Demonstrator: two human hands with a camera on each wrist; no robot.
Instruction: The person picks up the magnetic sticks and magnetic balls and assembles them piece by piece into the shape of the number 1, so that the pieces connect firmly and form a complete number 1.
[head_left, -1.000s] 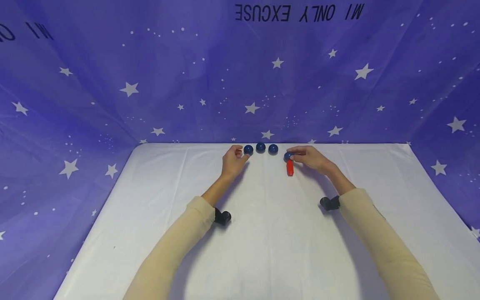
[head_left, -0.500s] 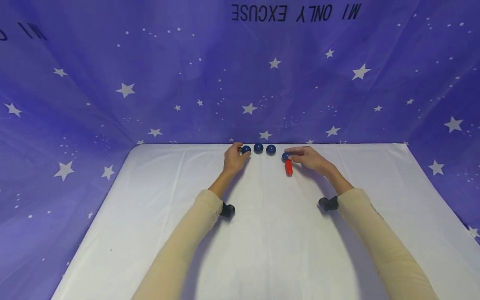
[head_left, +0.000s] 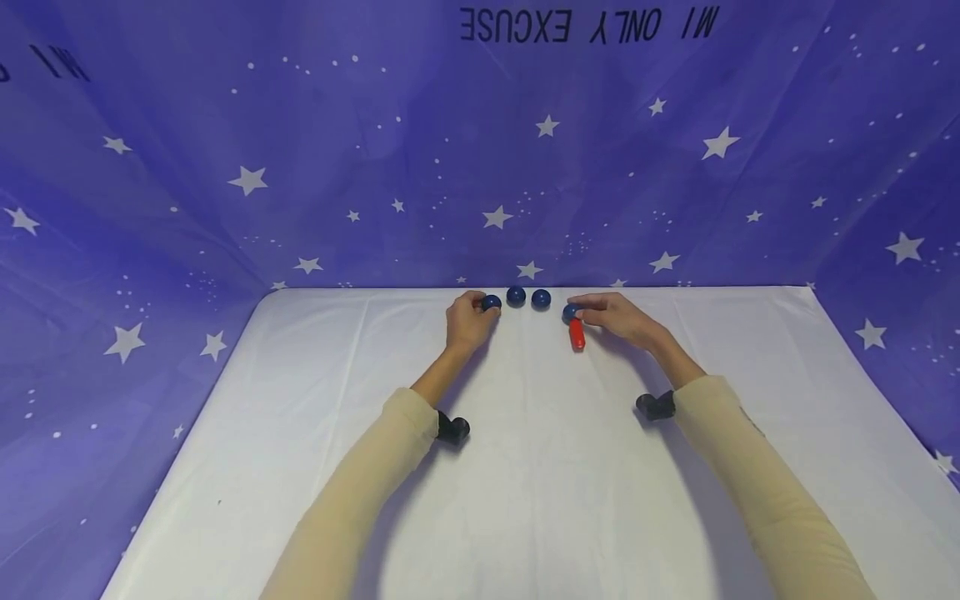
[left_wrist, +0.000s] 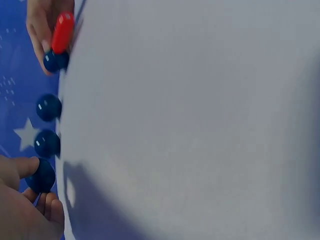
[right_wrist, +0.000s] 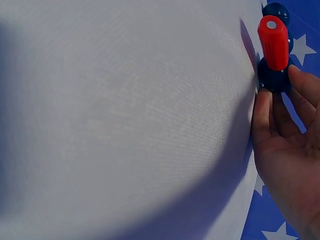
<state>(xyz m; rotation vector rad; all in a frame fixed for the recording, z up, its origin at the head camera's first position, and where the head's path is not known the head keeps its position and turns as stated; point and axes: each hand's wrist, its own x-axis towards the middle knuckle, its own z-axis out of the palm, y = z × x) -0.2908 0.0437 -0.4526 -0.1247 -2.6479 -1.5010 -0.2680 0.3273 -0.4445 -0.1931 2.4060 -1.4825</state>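
Note:
My left hand pinches a glossy dark blue ball between thumb and fingers, at the left end of a short row near the table's far edge. Two more blue balls, one and another, lie to its right, untouched. At the right end, my right hand holds a fourth blue ball with its thumb and fingertips. A red rod-like piece with a pale spot on its end sticks out from that ball toward me; the joint between them is partly hidden.
A white cloth covers the table. Behind it and at both sides hangs a purple-blue curtain with white stars and lettering. A dark wrist camera sits on the left wrist, and another camera on the right.
My left thumb and fingers have come together round the leftmost ball, which has shifted slightly toward me. The right hand keeps its hold, and the head view has drifted a little.

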